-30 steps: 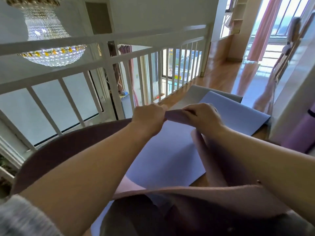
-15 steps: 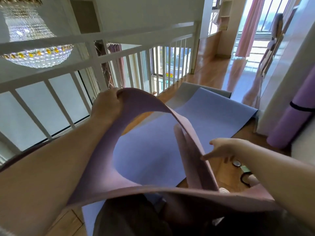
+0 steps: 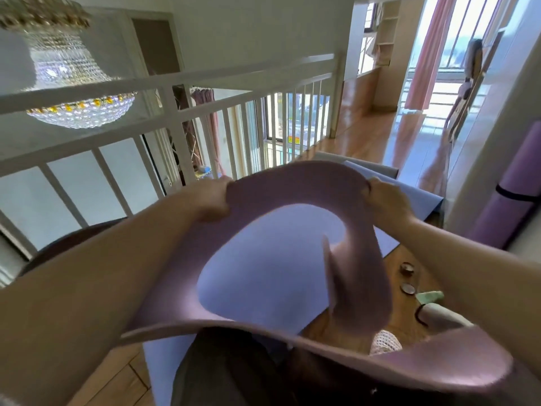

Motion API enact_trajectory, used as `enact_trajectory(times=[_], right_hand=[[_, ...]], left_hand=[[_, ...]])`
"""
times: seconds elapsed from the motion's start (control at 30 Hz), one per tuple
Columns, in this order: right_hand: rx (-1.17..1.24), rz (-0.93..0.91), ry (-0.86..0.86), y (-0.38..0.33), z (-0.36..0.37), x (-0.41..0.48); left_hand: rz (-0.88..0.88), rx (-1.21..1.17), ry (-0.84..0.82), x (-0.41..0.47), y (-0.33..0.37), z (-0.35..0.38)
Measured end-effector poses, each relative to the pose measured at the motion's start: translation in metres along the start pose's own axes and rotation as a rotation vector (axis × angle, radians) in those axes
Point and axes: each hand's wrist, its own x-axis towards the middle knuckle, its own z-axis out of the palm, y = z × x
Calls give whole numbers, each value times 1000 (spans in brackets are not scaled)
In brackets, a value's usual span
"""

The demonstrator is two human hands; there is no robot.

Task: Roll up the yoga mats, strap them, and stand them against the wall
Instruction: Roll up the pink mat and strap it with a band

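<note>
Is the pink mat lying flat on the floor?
No, the left hand and the right hand hold the pink mat up above the blue mat.

A crystal chandelier (image 3: 73, 83) hangs beyond the white railing (image 3: 234, 76), and a pink curtain (image 3: 424, 54) drapes the far window (image 3: 448, 83).

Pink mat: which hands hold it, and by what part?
Both. The left hand and right hand each grip the pink mat by its raised end edge, one at each side.

railing (image 3: 205, 77) left, wall (image 3: 474, 183) right, lifted mat (image 3: 292, 183) between
</note>
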Motion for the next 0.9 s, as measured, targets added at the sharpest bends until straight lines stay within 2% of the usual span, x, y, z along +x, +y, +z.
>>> enact_trajectory(times=[0.13, 0.23, 0.33, 0.47, 0.53, 0.63, 0.73, 0.8, 0.9], right_hand=[[-1, -273, 77, -38, -27, 4], [155, -357, -127, -50, -46, -6], [149, -335, -326, -48, -51, -29], [125, -375, -417, -53, -54, -57], [130, -382, -519, -58, -62, -66], [180, -143, -844, -56, -83, -75], [62, 23, -1120, -52, -108, -84], [-21, 11, -1210, -54, -118, -94], [-150, -126, -1223, -61, -130, -112]], left_hand=[[310, -97, 81, -6, 49, -8], [340, -48, 194, -10, 67, -7], [329, 185, 200, -15, 73, -2], [397, 178, 244, -21, 82, 4], [433, 200, 216, -23, 85, 8], [386, 198, 77, -26, 87, 19], [355, 232, 18, -21, 84, 26], [338, 219, -7, -18, 85, 27], [298, 192, -37, -15, 84, 28]])
